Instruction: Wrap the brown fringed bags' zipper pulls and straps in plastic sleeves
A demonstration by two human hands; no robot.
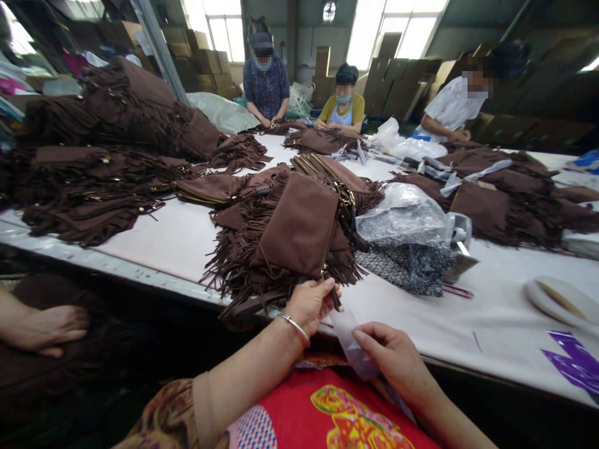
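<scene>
My left hand point(311, 304) is at the near table edge, its fingers pinched on a thin dark strap end point(336, 299) that hangs from a brown fringed suede bag point(299, 224). A silver bangle sits on that wrist. My right hand point(390, 355) is closed on a small clear plastic bag point(353, 343) held just below the left hand. Both hands hover over my lap, above red patterned cloth point(327, 405).
Piles of brown fringed bags point(107, 143) cover the white table point(491, 312). Clear plastic with dark patterned fabric point(407, 249) lies to the right. Three people work at the far side. Another person's hand point(47, 327) rests at left. Cardboard boxes stand behind.
</scene>
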